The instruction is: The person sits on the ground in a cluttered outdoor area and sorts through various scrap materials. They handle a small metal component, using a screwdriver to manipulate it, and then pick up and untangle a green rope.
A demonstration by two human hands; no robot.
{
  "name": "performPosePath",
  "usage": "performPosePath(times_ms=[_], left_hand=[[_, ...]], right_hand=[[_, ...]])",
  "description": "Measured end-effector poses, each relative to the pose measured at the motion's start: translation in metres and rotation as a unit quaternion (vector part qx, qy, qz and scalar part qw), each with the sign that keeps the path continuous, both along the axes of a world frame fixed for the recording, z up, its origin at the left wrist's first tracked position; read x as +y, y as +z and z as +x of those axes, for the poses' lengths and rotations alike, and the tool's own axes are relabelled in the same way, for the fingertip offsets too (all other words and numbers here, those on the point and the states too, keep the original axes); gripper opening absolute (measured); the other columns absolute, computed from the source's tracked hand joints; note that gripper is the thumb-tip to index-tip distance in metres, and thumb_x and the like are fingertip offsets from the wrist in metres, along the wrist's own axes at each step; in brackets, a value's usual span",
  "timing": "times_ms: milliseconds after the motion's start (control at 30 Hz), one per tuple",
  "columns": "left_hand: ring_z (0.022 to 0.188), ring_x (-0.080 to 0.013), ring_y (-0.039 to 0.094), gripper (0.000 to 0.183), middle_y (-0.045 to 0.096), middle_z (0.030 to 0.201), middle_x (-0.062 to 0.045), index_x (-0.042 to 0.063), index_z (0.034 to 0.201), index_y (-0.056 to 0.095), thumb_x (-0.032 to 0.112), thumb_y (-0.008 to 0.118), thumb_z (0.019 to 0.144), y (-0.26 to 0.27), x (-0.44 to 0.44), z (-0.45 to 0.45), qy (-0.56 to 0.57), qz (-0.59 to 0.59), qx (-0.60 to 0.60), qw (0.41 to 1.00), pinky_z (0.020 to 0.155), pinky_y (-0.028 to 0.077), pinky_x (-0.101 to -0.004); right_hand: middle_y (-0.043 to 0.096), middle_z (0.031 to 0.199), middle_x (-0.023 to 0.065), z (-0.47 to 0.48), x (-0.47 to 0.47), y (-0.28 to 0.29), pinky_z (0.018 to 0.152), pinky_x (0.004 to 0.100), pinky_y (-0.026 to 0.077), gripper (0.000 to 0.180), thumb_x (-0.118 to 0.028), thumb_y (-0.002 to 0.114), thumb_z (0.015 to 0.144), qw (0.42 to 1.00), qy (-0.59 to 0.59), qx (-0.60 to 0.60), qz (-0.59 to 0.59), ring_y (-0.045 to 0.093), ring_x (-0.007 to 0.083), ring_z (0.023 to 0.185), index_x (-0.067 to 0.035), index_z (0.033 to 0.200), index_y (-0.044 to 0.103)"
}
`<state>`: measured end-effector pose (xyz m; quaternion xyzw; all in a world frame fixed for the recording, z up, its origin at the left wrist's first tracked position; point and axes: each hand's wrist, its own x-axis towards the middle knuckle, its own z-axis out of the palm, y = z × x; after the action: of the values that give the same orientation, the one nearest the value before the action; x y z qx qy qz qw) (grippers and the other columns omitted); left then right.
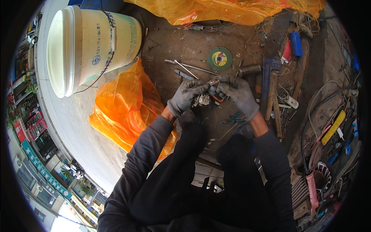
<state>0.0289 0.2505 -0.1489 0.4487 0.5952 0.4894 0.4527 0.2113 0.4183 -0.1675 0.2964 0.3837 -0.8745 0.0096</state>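
Both my hands wear grey work gloves and meet in front of my knees. Pinched between the fingers of my left hand [188, 95] and my right hand [238, 93] is a small brownish metal piece [214, 81]; its exact kind is hard to tell. Just below the left fingers shows a dirty whitish part [204, 99], partly hidden by the glove. Beyond the hands lie a long metal rod [194, 67], a thinner bright rod [186, 69] and a green cutting disc [219, 59] with a yellow centre. A hammer head [250, 70] rests past the right hand.
A large white plastic bucket [110, 43] is at the upper left. An orange mesh sack [124, 104] lies left of my arm, another orange sack [220, 10] at the far side. On the right are wood strips [271, 95], cables [307, 127], a yellow-handled object [333, 127] and mixed scrap.
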Motion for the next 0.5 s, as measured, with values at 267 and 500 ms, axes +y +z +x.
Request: performPosePath(times_ms=[267,500], left_hand=[[0.095,-0.0165,0.069,0.026,0.073,0.104,-0.011,-0.008,0.115,0.066,0.010,0.055,0.100,-0.002,0.002,0.010,0.091,-0.113,-0.218,0.965,0.088,0.054,-0.0274],[0.090,-0.0187,0.069,0.027,0.071,0.100,-0.012,-0.009,0.113,0.064,0.012,0.054,0.101,-0.025,0.003,0.009,0.221,-0.213,-0.299,0.904,0.082,0.056,-0.0284]], right_hand=[[0.068,0.111,0.0108,0.007,0.005,0.001,0.088,0.0277,0.053,0.028,-0.008,0.061,0.096,0.975,0.060,-0.035,0.211,0.065,0.0171,0.100,0.003,0.123,0.062],[0.068,0.107,0.0176,0.058,0.008,-0.008,0.083,0.0414,0.052,0.025,-0.010,0.062,0.089,0.850,-0.023,-0.243,0.467,0.066,0.0350,0.097,-0.003,0.113,0.064]])
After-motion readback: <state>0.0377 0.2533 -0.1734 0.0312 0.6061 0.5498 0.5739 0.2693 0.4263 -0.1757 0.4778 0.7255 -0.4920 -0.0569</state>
